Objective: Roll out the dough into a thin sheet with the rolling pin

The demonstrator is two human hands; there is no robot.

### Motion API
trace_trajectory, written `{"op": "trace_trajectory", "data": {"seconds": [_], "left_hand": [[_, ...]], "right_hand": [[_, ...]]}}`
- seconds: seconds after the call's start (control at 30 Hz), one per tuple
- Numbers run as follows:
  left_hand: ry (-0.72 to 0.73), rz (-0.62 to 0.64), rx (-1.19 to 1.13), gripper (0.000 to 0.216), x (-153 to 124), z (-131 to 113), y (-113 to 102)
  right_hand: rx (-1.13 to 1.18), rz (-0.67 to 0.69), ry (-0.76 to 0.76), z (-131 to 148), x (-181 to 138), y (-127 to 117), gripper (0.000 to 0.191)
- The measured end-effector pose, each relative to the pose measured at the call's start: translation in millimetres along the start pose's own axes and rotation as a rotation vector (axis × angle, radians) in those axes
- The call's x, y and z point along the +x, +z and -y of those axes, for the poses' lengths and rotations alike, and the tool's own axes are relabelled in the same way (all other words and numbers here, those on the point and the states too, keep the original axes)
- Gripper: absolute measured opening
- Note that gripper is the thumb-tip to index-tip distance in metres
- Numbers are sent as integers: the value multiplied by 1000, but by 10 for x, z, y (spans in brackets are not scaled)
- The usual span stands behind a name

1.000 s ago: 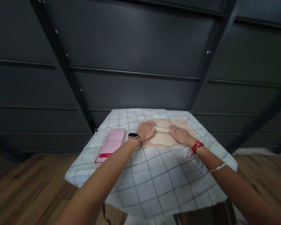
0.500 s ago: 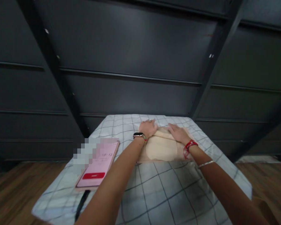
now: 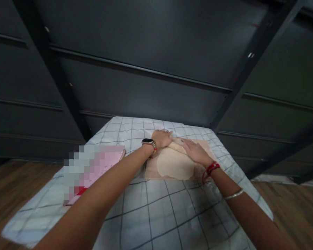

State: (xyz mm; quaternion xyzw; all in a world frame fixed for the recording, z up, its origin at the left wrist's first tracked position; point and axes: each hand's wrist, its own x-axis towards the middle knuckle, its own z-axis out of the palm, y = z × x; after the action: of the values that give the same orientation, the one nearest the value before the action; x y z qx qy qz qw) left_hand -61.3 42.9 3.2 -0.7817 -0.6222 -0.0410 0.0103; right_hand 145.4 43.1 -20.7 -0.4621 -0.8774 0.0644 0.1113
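A flat round sheet of pale dough [image 3: 175, 166] lies on a light wooden board [image 3: 150, 171] on the checked cloth. A pale rolling pin [image 3: 176, 146] rests across the far side of the dough. My left hand [image 3: 161, 138], a watch on its wrist, lies palm down on the pin's left end with fingers flat. On the pin's right part rests my right hand [image 3: 195, 151], fingers stretched out; red threads and a thin bangle circle that wrist.
A table under a white cloth with dark checks [image 3: 156, 208] stands against a dark panelled wall [image 3: 146, 69]. A pink phone [image 3: 94, 170] lies at the left on the cloth. Wooden floor [image 3: 297, 205] shows on both sides.
Both hands have pushed the rolling pin away over the dough, toward the far edge of the board. The camera has come closer and tilted, so the table looks larger.
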Motion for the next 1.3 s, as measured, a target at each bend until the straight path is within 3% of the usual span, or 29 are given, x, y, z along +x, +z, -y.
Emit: {"op": "trace_trajectory", "data": {"seconds": [0.17, 0.33, 0.53, 0.7, 0.83, 1.03, 1.2, 1.3], "left_hand": [[-81, 9, -55, 50, 131, -54, -44], [46, -4, -57, 49, -74, -47, 13], [-84, 47, -72, 48, 59, -87, -29], [48, 41, -66, 47, 13, -76, 17], [-75, 72, -62, 47, 43, -97, 15], [80, 57, -28, 43, 11, -104, 39], [-30, 57, -18, 44, 59, -118, 1], [45, 95, -31, 44, -7, -137, 1]], "right_hand": [[-16, -13, 43, -148, 223, -47, 51], [30, 52, -109, -78, 56, -2, 56], [-19, 17, 72, -85, 130, -50, 53], [12, 53, -81, -50, 64, -30, 53], [-48, 11, 91, -39, 102, -56, 53], [-35, 29, -85, -63, 103, -33, 53], [-9, 37, -26, -43, 187, -72, 51], [14, 46, -110, -48, 148, -37, 51]]}}
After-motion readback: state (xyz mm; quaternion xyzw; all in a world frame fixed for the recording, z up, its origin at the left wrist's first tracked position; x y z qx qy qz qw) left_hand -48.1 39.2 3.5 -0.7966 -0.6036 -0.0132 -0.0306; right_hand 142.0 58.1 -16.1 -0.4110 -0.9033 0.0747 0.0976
